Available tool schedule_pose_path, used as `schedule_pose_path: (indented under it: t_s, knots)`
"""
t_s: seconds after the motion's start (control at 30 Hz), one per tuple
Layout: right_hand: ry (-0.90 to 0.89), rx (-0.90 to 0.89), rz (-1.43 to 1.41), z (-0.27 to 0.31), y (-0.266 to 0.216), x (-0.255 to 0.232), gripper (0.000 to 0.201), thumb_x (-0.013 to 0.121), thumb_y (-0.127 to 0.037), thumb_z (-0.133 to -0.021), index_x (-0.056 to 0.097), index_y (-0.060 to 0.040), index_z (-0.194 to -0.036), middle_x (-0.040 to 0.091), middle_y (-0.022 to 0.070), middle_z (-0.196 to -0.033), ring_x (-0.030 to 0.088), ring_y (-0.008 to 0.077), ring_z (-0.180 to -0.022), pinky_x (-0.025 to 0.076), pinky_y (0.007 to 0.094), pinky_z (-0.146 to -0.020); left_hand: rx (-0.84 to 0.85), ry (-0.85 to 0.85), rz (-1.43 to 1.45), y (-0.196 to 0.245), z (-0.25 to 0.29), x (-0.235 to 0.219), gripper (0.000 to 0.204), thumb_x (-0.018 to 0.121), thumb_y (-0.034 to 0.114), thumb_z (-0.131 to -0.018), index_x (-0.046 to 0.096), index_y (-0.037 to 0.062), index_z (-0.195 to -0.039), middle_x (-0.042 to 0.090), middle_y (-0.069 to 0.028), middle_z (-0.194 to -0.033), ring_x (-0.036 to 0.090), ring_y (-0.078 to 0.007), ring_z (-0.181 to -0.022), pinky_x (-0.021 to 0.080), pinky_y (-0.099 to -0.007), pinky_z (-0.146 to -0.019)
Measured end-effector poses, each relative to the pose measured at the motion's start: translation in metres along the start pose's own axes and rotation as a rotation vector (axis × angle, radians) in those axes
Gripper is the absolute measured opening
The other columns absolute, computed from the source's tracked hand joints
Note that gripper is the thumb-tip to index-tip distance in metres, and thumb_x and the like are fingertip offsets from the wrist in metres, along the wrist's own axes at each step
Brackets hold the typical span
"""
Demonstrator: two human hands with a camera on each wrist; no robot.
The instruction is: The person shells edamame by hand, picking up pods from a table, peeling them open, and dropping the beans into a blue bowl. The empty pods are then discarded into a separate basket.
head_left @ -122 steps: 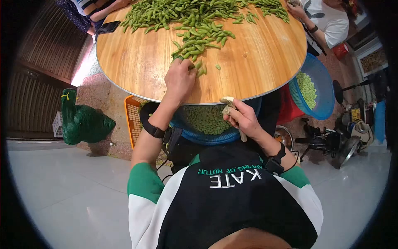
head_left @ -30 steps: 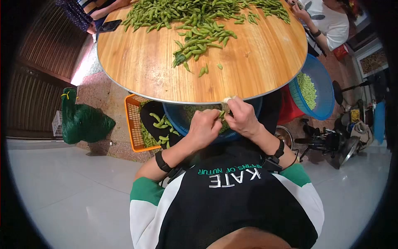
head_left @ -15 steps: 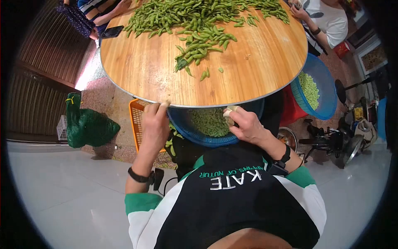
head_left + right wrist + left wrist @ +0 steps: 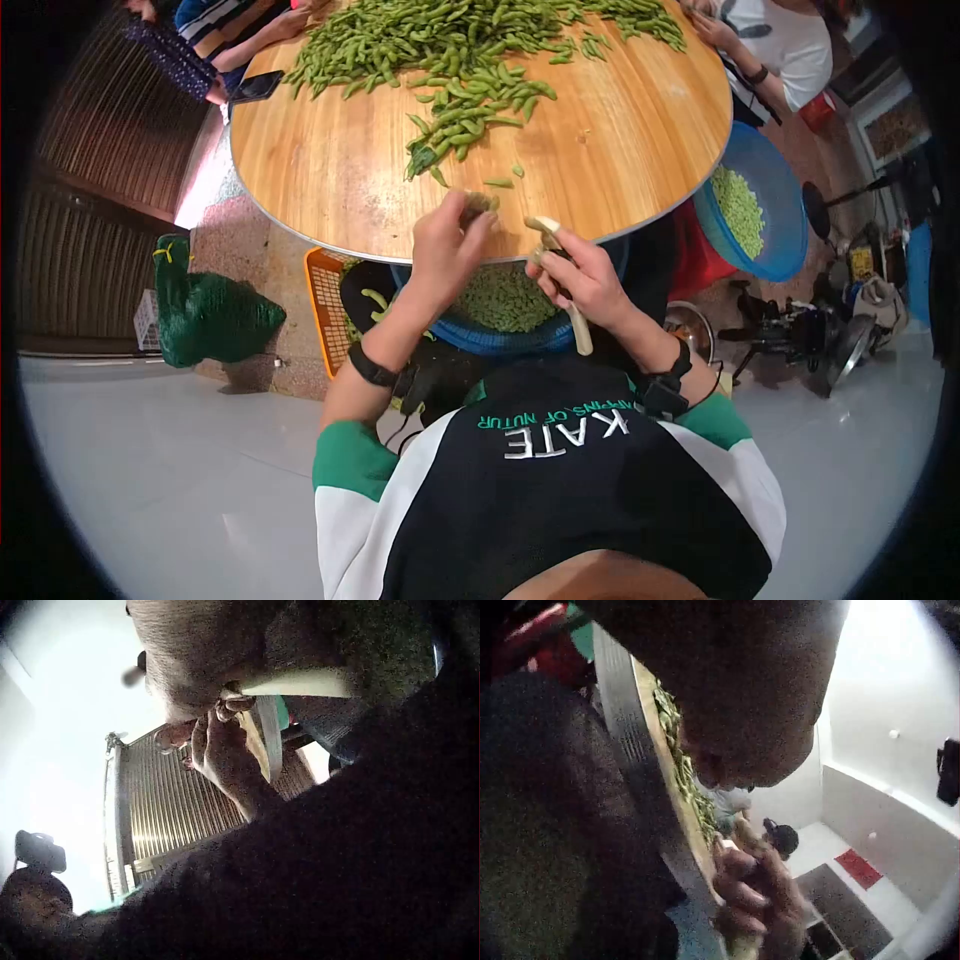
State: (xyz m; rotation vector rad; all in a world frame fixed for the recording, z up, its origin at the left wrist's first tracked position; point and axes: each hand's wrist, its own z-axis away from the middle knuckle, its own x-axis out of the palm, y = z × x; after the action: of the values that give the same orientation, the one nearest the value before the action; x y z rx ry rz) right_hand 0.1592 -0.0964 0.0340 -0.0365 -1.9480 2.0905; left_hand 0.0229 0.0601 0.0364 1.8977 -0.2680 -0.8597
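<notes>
My left hand (image 4: 445,250) reaches over the near table edge, thumb and fingers closing on a blurred green soybean pod (image 4: 483,203). Two small loose pods lie just beyond its fingertips. At the right, just off the edge, my right hand (image 4: 580,275) grips a slim tool whose pale handle (image 4: 582,332) sticks out below the palm; its working end is hidden by the fingers. A pale covering (image 4: 543,224) shows at the thumb. The same handle (image 4: 300,682) crosses the right wrist view. Beneath both hands, a blue basket (image 4: 480,342) holds shelled beans.
A big heap of green pods (image 4: 450,40) spreads over the far half of the round wooden table (image 4: 330,160). An orange crate (image 4: 325,300) stands at the left, another blue basket (image 4: 785,200) of beans at the right. Two people sit across, and a phone (image 4: 257,86) lies at the rim.
My left hand has swung from beside the orange crate up and right onto the table's near edge, where one loose pod is gone. My right hand has turned, exposing the pale handle.
</notes>
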Motion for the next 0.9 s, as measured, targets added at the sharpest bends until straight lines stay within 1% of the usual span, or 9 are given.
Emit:
schedule_pose_path:
  t_s: [0.03, 0.1, 0.13, 0.27, 0.43, 0.5, 0.73, 0.8, 0.9]
  knots:
    - [-0.014, -0.010, -0.063, -0.001, -0.001, 0.002, 0.040, 0.044, -0.011, -0.097, 0.039, 0.0017, -0.134, 0.059, 0.0085, -0.086, 0.047, 0.0058, -0.055, 0.038, 0.0181, -0.045, -0.003, -0.017, 0.000, 0.008, 0.010, 0.001, 0.014, 0.066, 0.005, -0.080, 0.059, -0.0002, -0.091, 0.063, -0.0123, -0.080, 0.061, -0.0262, -0.068, 0.048, -0.0303, -0.062]
    - [-0.022, 0.007, -0.114, -0.003, 0.001, 0.005, 0.040, 0.045, -0.011, -0.096, 0.040, 0.0011, -0.135, 0.059, 0.0076, -0.085, 0.047, 0.0050, -0.056, 0.038, 0.0172, -0.044, -0.333, -0.111, 0.629, 0.017, 0.023, 0.003, 0.013, 0.063, 0.008, -0.087, 0.061, -0.0008, -0.097, 0.066, -0.0060, -0.077, 0.057, -0.0082, -0.063, 0.042, -0.0207, -0.054]
    - [-0.039, 0.034, -0.118, -0.003, 0.000, 0.008, 0.041, 0.046, -0.012, -0.097, 0.040, -0.0011, -0.135, 0.059, 0.0049, -0.083, 0.047, 0.0039, -0.055, 0.037, 0.0172, -0.044, -0.368, -0.160, 0.727, 0.012, 0.028, 0.003, 0.011, 0.062, 0.005, -0.087, 0.061, -0.0004, -0.097, 0.066, -0.0049, -0.078, 0.057, -0.0069, -0.063, 0.040, -0.0188, -0.052]
    - [-0.098, 0.060, -0.148, 0.000, 0.010, 0.010, 0.045, 0.048, -0.014, -0.097, 0.038, -0.0066, -0.140, 0.058, 0.0011, -0.082, 0.045, 0.0020, -0.054, 0.037, 0.0162, -0.045, -0.383, -0.145, 0.744, 0.006, 0.035, 0.008, 0.010, 0.061, 0.005, -0.088, 0.061, -0.0003, -0.097, 0.066, -0.0048, -0.078, 0.056, -0.0067, -0.062, 0.039, -0.0180, -0.052]
    - [-0.100, 0.062, -0.108, 0.001, 0.010, 0.012, 0.046, 0.047, -0.014, -0.097, 0.036, -0.0068, -0.142, 0.057, 0.0009, -0.083, 0.043, 0.0018, -0.053, 0.036, 0.0156, -0.046, -0.562, -0.221, 0.851, 0.006, 0.036, 0.005, 0.009, 0.062, 0.006, -0.087, 0.064, 0.0000, -0.093, 0.064, -0.0021, -0.075, 0.054, -0.0054, -0.060, 0.039, -0.0177, -0.052]
    - [-0.145, 0.076, -0.234, 0.000, 0.010, 0.010, 0.047, 0.047, -0.013, -0.097, 0.036, -0.0064, -0.142, 0.057, 0.0009, -0.082, 0.043, 0.0023, -0.053, 0.035, 0.0158, -0.045, -0.525, -0.203, 0.830, 0.004, 0.039, 0.005, 0.008, 0.062, 0.006, -0.088, 0.064, 0.0004, -0.093, 0.064, -0.0015, -0.074, 0.053, -0.0051, -0.060, 0.039, -0.0176, -0.052]
    - [-0.148, 0.075, -0.183, 0.001, 0.012, 0.010, 0.040, 0.047, -0.009, -0.096, 0.042, -0.0002, -0.135, 0.057, 0.0037, -0.079, 0.042, 0.0038, -0.052, 0.034, 0.0168, -0.046, -0.353, -0.145, 0.790, -0.001, 0.049, 0.009, 0.013, 0.062, 0.007, -0.088, 0.066, 0.0007, -0.099, 0.064, 0.0010, -0.078, 0.053, -0.0025, -0.063, 0.040, -0.0161, -0.055]
    - [-0.148, 0.004, -0.147, 0.002, 0.017, 0.009, 0.040, 0.049, -0.009, -0.095, 0.046, -0.0038, -0.135, 0.058, 0.0011, -0.077, 0.043, 0.0028, -0.051, 0.033, 0.0171, -0.043, -0.407, -0.163, 0.875, -0.007, 0.051, 0.010, 0.013, 0.062, 0.007, -0.088, 0.066, 0.0001, -0.098, 0.064, 0.0004, -0.078, 0.054, -0.0032, -0.063, 0.041, -0.0164, -0.055]
    - [-0.178, 0.037, -0.173, -0.001, 0.015, 0.004, 0.040, 0.050, -0.007, -0.094, 0.048, -0.0024, -0.133, 0.059, 0.0011, -0.078, 0.042, 0.0021, -0.050, 0.032, 0.0163, -0.043, -0.507, -0.238, 1.009, -0.012, 0.046, 0.005, 0.014, 0.062, 0.007, -0.087, 0.065, -0.0007, -0.099, 0.064, -0.0008, -0.079, 0.055, -0.0046, -0.062, 0.042, -0.0175, -0.054]
